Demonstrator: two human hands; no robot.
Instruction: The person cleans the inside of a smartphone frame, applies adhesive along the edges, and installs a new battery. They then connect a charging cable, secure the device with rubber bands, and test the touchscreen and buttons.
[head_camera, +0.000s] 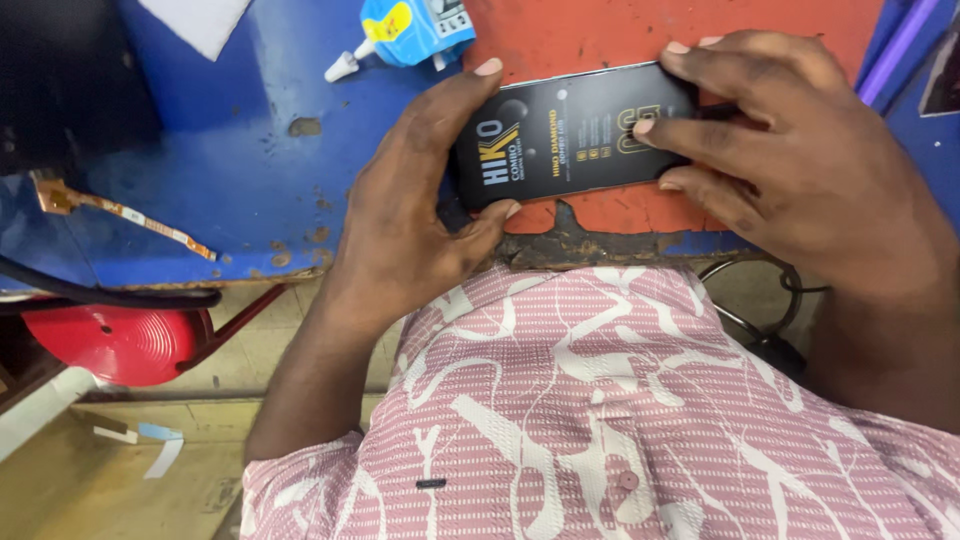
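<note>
Both hands clamp one flat black package between them, over the near edge of the bench.

The flat black package (575, 135) lies with its long axis running from the left hand (420, 200) to the right hand (790, 150), tilted slightly up toward the right. The left fingers wrap its left end, thumb under the near corner; the right fingers press on its right end and far edge. Neither hand is nearer: both are touching it. It rests on the one orange mat (600, 40) on the blue workbench (230, 170). Beyond the left fingertips lies one blue glue bottle (405, 30); well out to the left of them lies one flex ribbon strip (125, 215).
</note>
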